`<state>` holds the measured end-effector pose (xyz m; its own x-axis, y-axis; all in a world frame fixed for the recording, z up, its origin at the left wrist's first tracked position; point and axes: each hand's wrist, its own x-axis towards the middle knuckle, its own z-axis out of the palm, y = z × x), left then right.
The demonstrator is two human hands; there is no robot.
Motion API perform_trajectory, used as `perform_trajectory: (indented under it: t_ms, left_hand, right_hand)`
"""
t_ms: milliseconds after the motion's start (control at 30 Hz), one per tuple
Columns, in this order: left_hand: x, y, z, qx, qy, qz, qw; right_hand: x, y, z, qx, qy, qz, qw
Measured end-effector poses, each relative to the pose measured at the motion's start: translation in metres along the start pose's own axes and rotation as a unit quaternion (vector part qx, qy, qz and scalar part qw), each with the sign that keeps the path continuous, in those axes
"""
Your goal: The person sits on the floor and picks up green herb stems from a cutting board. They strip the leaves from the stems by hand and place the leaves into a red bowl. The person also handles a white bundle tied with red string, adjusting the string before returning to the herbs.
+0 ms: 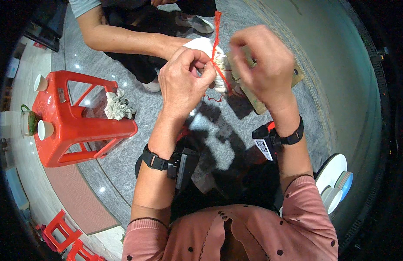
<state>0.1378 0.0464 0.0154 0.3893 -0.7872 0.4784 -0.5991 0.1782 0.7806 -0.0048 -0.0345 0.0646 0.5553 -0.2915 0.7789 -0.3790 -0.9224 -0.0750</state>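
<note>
My left hand (186, 73) pinches a red cord (217, 37) between thumb and fingers. The cord's frayed end sticks up above the pinch, and another length slants down over a bundle of white gloves (221, 76). Another person's forearm (133, 42) reaches in from the upper left, with a white-gloved hand (201, 45) touching or very near the bundle. Right of it, my right hand (265, 58) is raised and blurred, its fingers curled; whether it holds anything is unclear. Partly behind it lies a worn wooden board or block (257, 103).
At left stands a red plastic stool (90, 129) bearing white cups (45, 130) and a glass jug (29, 122). A crumpled whitish cloth or glove (118, 105) lies on its edge. More red stools (62, 230) are at lower left. White and blue round containers (332, 199) are at lower right.
</note>
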Motion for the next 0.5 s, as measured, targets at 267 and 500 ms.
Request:
perform_trajectory:
  t_ms: [267, 500]
  left_hand:
    - [0.0, 0.002, 0.001, 0.02, -0.012, 0.006, 1.0]
    - [-0.002, -0.001, 0.003, 0.024, 0.008, 0.05, 0.998]
  right_hand:
    - [0.003, -0.008, 0.005, 0.061, -0.144, -0.005, 0.988]
    - [0.013, -0.001, 0.002, 0.058, -0.212, -0.015, 0.976]
